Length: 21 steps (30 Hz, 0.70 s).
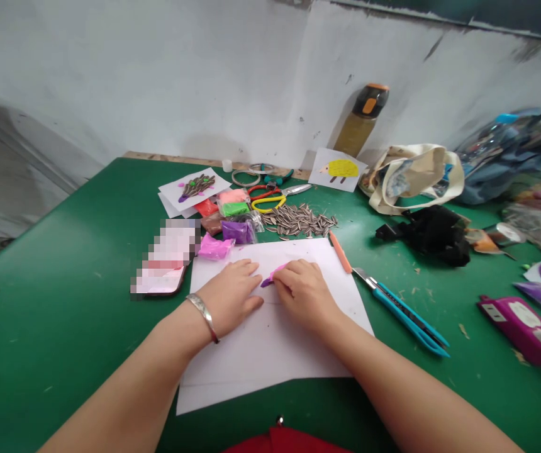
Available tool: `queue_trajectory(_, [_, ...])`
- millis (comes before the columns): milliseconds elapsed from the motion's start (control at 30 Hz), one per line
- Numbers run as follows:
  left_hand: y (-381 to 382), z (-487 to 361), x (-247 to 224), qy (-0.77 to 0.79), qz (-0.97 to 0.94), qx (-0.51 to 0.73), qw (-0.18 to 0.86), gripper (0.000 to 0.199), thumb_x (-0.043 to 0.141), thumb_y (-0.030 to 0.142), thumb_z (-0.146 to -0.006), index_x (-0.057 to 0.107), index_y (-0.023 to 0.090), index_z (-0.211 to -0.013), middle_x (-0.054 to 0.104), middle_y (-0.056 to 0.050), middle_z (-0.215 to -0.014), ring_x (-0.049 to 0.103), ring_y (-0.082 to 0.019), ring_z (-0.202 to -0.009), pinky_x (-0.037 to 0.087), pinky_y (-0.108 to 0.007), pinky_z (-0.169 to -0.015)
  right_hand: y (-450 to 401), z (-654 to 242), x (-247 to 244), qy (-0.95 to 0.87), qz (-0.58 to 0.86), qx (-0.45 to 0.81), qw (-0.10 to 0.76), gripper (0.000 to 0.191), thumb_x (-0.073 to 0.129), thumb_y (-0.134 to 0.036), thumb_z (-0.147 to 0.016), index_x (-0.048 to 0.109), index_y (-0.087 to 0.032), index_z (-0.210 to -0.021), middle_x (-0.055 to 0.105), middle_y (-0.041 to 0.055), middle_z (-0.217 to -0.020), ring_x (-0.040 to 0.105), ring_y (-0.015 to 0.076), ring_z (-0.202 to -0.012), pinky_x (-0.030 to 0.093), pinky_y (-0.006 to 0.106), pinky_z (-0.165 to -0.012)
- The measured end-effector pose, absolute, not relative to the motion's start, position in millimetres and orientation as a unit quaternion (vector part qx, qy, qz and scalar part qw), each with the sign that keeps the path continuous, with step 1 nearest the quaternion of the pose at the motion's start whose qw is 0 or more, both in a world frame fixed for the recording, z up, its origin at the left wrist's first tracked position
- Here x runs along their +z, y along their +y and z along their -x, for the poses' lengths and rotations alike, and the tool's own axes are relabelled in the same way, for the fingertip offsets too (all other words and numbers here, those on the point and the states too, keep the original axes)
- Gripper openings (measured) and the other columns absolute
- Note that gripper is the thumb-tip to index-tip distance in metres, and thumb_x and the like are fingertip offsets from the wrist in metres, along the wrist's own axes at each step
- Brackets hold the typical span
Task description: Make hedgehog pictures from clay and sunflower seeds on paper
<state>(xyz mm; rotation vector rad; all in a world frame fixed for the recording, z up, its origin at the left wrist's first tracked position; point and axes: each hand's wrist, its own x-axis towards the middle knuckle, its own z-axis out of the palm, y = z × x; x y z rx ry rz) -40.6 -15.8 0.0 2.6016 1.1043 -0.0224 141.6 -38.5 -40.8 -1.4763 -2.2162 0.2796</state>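
A small piece of purple and pink modelling clay [267, 282] lies on white paper [275, 343] in the middle of the table. My right hand [306, 296] has its fingers bent together over the clay, hiding much of it. Close by on the left, my left hand [233, 299] rests on the paper with its fingers stretched out, holding nothing. Just past the hands are a pink clay packet [216, 247] and a purple clay packet [238, 232]. A heap of sunflower seeds [301, 220] lies behind the paper.
A phone [164, 264] lies left of the paper. To the right are an orange clay tool [341, 253] and a blue utility knife [405, 314] with its blade out. Scissors [270, 201], a seed-covered picture [197, 187], a bottle [362, 119] and a cloth bag [412, 179] stand farther back.
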Motion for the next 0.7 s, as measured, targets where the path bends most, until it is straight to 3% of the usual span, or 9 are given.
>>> queue_trajectory(333, [-15.5, 40.8, -1.0, 0.386, -0.909, -0.010, 0.157, 0.014, 0.053, 0.024, -0.086, 0.062, 0.013, -0.089, 0.057, -0.011, -0.102, 0.050, -0.026, -0.101, 0.041, -0.039, -0.092, -36.4, -144.9, -38.3, -0.815, 0.524, 0.095, 0.228, 0.021, 0.049, -0.017, -0.089, 0.066, -0.019, -0.078, 0.062, 0.0049, -0.079, 0.052, 0.0182, -0.081, 0.032, 0.032, -0.075])
queue_trajectory(567, [-15.3, 39.6, -0.3, 0.386, -0.910, -0.019, 0.147, 0.016, 0.055, 0.022, -0.085, 0.060, 0.013, -0.097, 0.056, -0.011, -0.107, 0.049, -0.026, -0.103, 0.041, -0.040, -0.092, -27.6, -170.5, -38.6, -0.771, 0.536, 0.160, 0.303, 0.020, 0.044, -0.020, -0.089, 0.063, -0.018, -0.085, 0.062, 0.0057, -0.083, 0.056, 0.0180, -0.079, 0.041, 0.031, -0.071])
queue_trajectory(700, [-13.7, 39.0, -1.2, 0.384, -0.911, -0.006, 0.153, 0.017, 0.055, 0.022, -0.084, 0.060, 0.014, -0.099, 0.057, -0.012, -0.107, 0.049, -0.027, -0.106, 0.041, -0.042, -0.093, -23.2, -185.6, -36.3, -0.731, 0.569, 0.187, 0.326, 0.019, 0.042, -0.020, -0.088, 0.061, -0.022, -0.083, 0.062, -0.0020, -0.071, 0.053, 0.0139, -0.062, 0.044, 0.034, -0.074])
